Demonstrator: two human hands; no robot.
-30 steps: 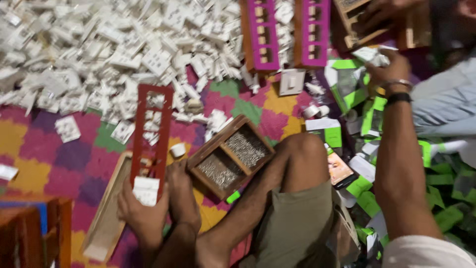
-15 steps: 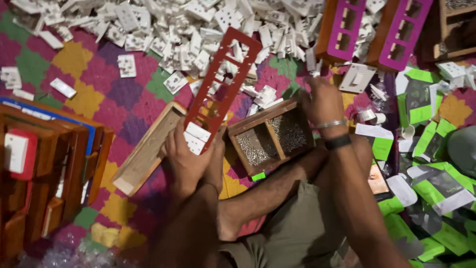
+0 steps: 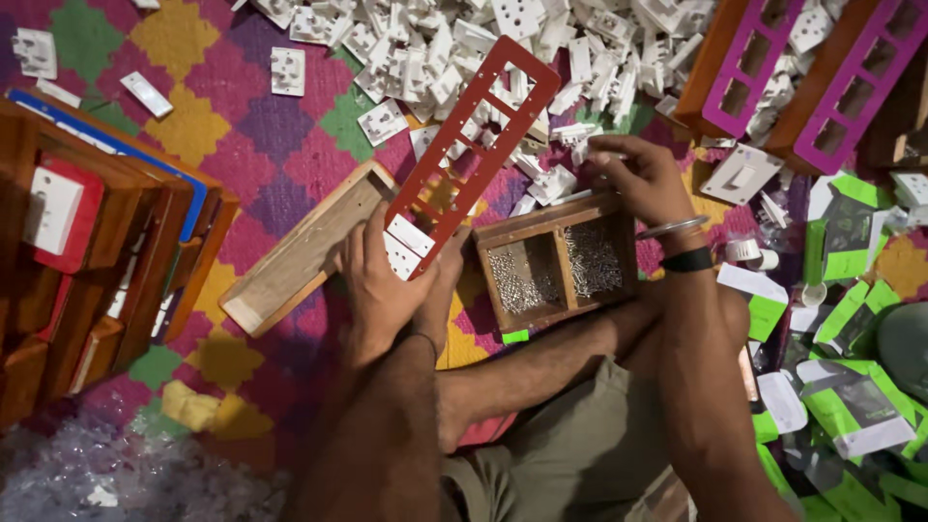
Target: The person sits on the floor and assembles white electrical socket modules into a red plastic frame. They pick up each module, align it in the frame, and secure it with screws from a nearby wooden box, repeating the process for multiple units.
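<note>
— Hands first: what do they hold?
— Left hand (image 3: 387, 290) grips the low end of the red frame (image 3: 471, 159), just left of the wooden screw box (image 3: 556, 263). Right hand (image 3: 643, 179) pinches a white part (image 3: 604, 155) just above that box.
— How does the frame feel?
— Stiff, thin and light, I think. Hold its solid edge.
— Any packs?
— Green and white packets (image 3: 851, 319) lie right of the box.

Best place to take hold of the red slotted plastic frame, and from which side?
Grip the red slotted plastic frame at its near end, coming from below, where the left hand has it. The long frame tilts up and away, its far end over the pile of white plastic switch parts.
</note>
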